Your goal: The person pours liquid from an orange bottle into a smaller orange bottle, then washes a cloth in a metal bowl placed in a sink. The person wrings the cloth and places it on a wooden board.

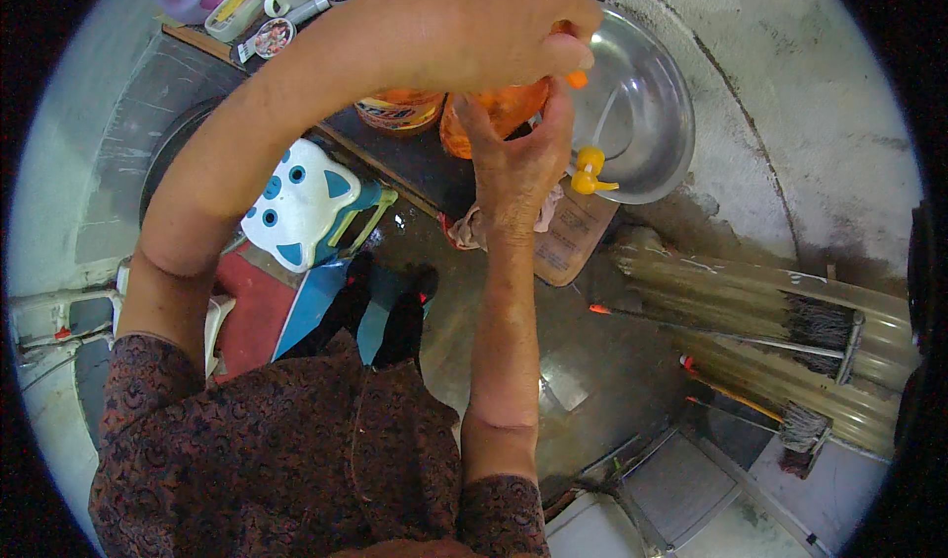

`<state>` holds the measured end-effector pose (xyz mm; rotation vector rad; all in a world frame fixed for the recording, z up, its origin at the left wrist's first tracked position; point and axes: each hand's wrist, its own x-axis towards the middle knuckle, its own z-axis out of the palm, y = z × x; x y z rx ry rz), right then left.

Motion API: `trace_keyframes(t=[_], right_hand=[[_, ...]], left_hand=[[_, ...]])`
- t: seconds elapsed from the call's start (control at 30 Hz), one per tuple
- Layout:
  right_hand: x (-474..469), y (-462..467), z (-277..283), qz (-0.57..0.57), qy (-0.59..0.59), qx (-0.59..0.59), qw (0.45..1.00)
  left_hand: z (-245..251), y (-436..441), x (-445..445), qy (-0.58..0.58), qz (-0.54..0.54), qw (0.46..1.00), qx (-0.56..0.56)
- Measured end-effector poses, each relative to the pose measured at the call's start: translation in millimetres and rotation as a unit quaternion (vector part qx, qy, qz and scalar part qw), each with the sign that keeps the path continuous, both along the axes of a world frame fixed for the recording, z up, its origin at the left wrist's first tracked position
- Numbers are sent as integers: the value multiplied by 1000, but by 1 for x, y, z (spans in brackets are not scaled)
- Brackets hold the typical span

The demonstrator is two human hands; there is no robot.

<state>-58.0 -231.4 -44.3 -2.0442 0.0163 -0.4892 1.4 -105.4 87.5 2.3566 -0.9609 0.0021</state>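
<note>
My right hand (522, 139) grips a translucent orange bottle (455, 132) from the near side, thumb and fingers around its upper part. Just above it, my left hand (541, 28) is closed on an orange object; a bit of orange (576, 79) shows below the thumb. My fingers hide most of it, so I cannot tell whether it belongs to the same bottle. A second orange container (400, 110) with a printed label stands left of the bottle, partly behind my left forearm. A yellow pump head (590, 169) with a pale tube lies at the stainless steel basin's (663, 136) near rim.
A brown board (574, 243) and a crumpled cloth (468, 230) lie below the basin. A white-and-blue animal-faced stool (300, 202) stands left. Bottles and tubs (237, 10) crowd the upper left. Long-handled brushes (818, 328) lean against corrugated sheeting (881, 402) at right.
</note>
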Motion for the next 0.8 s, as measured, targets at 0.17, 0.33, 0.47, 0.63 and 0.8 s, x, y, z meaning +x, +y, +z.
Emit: trace_keyframes(t=[0.17,0.33,0.47,0.63,0.8], right_hand=[[2,-2,0,-1,4,-30,1000],[5,-3,-4,2,-23,3,1000],[4,-4,-1,0,-7,1,1000],[9,-4,-7,4,-34,9,999],[9,-5,-6,23,-46,-2,999]], left_hand=[[-9,-3,-1,-94,-4,995,41],[25,1,-14,1,-46,996,76],[-4,15,6,14,-76,997,1],[34,17,-6,0,-42,989,138],[10,24,10,-144,-124,978,81]])
